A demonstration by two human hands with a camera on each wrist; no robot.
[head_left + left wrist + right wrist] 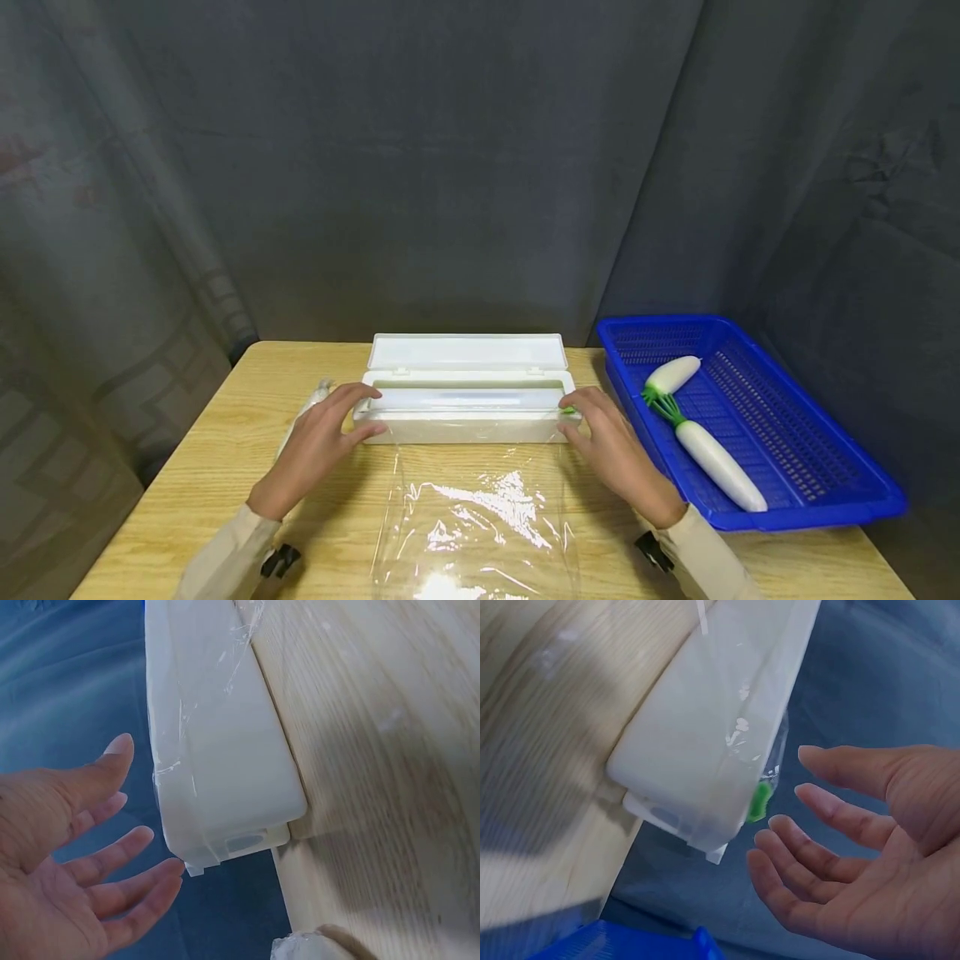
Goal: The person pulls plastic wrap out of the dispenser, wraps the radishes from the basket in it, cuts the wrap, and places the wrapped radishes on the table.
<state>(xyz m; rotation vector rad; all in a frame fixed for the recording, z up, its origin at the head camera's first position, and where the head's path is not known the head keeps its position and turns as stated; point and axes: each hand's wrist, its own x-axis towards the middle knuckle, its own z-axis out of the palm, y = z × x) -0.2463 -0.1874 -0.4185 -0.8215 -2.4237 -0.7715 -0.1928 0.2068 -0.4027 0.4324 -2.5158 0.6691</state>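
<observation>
A white cling film dispenser box [465,431] stands on the table with its lid [465,352] tipped back, showing the film roll [465,400] inside. Clear plastic film [480,500] runs from its front edge toward me over the tabletop. My left hand [318,446] is at the box's left end, thumb and fingers apart. At the right end is my right hand [611,450], its fingers loosely bent beside a small green cutter slider [760,802]. Neither hand grips anything; whether fingertips touch the box, I cannot tell.
To the right, a blue plastic basket [825,500] holds a short white radish [675,374] and a longer white radish [720,465] with green tops. A white film-wrapped item [306,407] lies behind my left hand on the wooden table [225,433]. Dark curtain [450,167] hangs behind.
</observation>
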